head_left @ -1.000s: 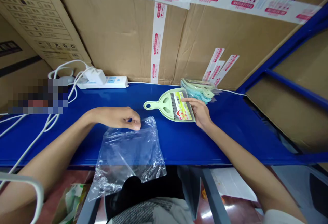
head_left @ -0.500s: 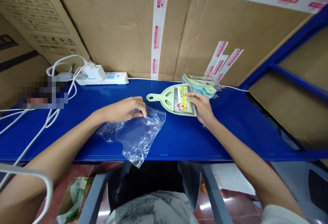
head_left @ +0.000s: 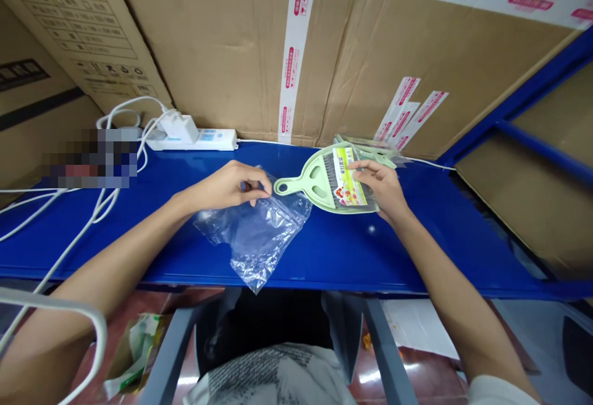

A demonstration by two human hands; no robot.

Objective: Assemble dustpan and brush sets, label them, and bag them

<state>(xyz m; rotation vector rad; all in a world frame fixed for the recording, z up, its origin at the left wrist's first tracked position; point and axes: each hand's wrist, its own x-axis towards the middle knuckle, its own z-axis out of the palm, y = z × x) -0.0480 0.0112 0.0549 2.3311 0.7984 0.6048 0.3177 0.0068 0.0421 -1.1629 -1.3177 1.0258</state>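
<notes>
A clear plastic bag (head_left: 259, 238) lies crumpled on the blue table, its lower corner reaching the front edge. My left hand (head_left: 241, 186) pinches the bag's upper edge between thumb and fingers. To the right, my right hand (head_left: 382, 189) grips the wide end of a light green dustpan (head_left: 319, 190) with a grey-bristled brush and a yellow and white label card. The dustpan's handle points left and its tip is close to my left fingertips. Behind my right hand lie more packaged green pieces (head_left: 382, 155), partly covered by the held dustpan.
A white power strip (head_left: 215, 139) with plugs and looping white cables (head_left: 99, 204) sits at the back left. Cardboard (head_left: 231, 53) stands along the back of the blue table (head_left: 324, 257). A blue metal frame (head_left: 514, 96) rises at right.
The dustpan and my right hand have shifted slightly right, with the dustpan now tilted and covering more of the pile behind. My left hand has risen a little with the bag's edge.
</notes>
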